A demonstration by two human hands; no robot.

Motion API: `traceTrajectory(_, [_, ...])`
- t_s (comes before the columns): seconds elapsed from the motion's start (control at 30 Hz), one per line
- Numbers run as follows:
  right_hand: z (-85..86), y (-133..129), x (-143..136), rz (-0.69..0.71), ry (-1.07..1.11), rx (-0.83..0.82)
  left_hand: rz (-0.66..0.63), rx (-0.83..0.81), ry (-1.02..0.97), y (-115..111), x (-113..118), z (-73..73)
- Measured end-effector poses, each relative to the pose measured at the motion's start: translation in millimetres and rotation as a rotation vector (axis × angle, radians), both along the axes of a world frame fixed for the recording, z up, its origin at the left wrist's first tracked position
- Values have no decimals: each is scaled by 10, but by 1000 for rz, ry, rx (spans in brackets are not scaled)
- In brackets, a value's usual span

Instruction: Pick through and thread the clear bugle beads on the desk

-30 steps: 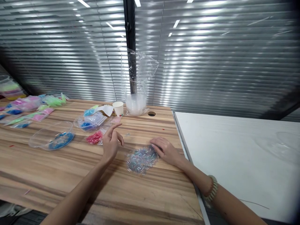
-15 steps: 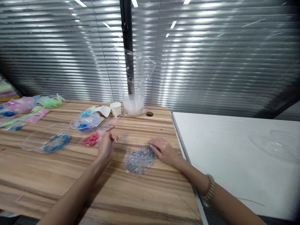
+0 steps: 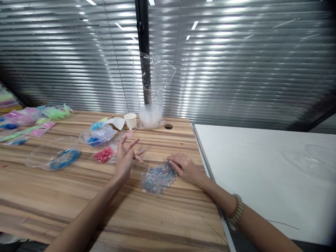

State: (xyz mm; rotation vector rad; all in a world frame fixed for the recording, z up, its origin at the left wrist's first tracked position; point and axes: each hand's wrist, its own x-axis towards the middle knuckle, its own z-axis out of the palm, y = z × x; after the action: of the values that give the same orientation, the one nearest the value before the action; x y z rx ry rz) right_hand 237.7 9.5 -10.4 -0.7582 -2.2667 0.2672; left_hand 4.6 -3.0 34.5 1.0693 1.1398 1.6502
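A flat bundle of shiny tube-shaped beads (image 3: 157, 179), seemingly in a clear bag, lies on the wooden table. My right hand (image 3: 183, 168) rests at the bundle's upper right edge, thumb and fingers closed on it. My left hand (image 3: 126, 159) hovers up and left of the beads, fingers spread, with nothing visible in it. Just left of it lies a clear bag of red beads (image 3: 104, 154). Whether the left fingers touch anything below cannot be seen.
Behind stand a paper cup (image 3: 130, 121) and stacked clear bowls (image 3: 150, 116) in plastic. Left are a clear dish with blue beads (image 3: 64, 159), another dish (image 3: 98, 136) with bags, and colourful bags (image 3: 26, 117). A white table (image 3: 257, 196) adjoins on the right.
My left hand has shifted slightly right toward the beads, and its fingers have spread from a more curled pose. My right hand stays at the bead bundle's edge.
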Motion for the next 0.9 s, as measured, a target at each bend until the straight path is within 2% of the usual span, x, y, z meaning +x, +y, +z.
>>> traceTrajectory(0.23, [-12,9,0,-4,-9,-1,-28,-93,17,-7,-16,-16])
traceTrajectory(0.4, [-4,-2,-6,-10,-12,-5,-75,-185,31,-44,87,-92])
traceTrajectory(0.57, [14,-13,-5,-11,-11,-10,-153,-271,28,-128,165,-64])
traceTrajectory(0.7, [21,-16,-2,-7,-10,-11,-233,-158,91,-166,182,-53])
traceTrajectory(0.9, [11,-14,1,-8,-7,-10,-190,-127,191,-132,166,-97])
